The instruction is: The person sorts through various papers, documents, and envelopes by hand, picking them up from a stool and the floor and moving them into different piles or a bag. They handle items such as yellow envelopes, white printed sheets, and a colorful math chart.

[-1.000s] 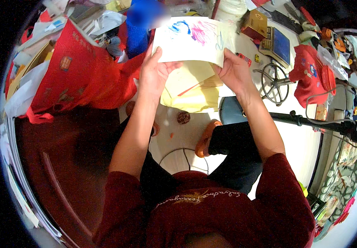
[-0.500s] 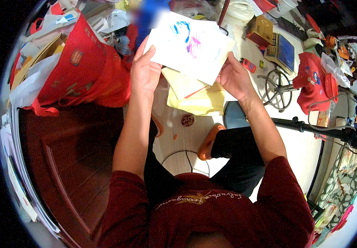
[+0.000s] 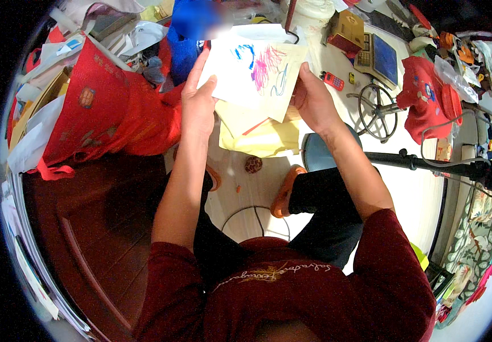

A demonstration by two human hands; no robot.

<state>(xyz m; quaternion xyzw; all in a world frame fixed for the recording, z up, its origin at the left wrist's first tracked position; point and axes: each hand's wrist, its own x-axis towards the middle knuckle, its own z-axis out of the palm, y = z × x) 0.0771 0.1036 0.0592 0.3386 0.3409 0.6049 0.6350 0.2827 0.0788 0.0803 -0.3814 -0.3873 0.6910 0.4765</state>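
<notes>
My left hand point(image 3: 201, 105) grips the left side of a white sheet of paper point(image 3: 231, 82), its thumb lying on top. That sheet carries blue scribbles. My right hand point(image 3: 316, 108) holds the right edge of a cream sheet point(image 3: 284, 71) with purple and blue scribbles; its thumb points up along the edge and the other fingers are hidden behind. The two sheets overlap. Below them, a pale yellow sheet or bag point(image 3: 274, 142) with a thin red line shows; I cannot tell what supports it.
A large red bag point(image 3: 106, 108) stuffed with papers stands at left above a dark wooden panel point(image 3: 98, 228). To the right are a scale point(image 3: 380, 60), a red handheld device point(image 3: 332, 81), a black spoked wheel point(image 3: 378, 113) and a black pole point(image 3: 388, 158). A blue, partly blurred shape point(image 3: 186, 23) is at the top.
The white sheet has shifted left relative to the cream one, baring more of the cream sheet's purple and blue scribbles. Both hands have moved slightly left in the view.
</notes>
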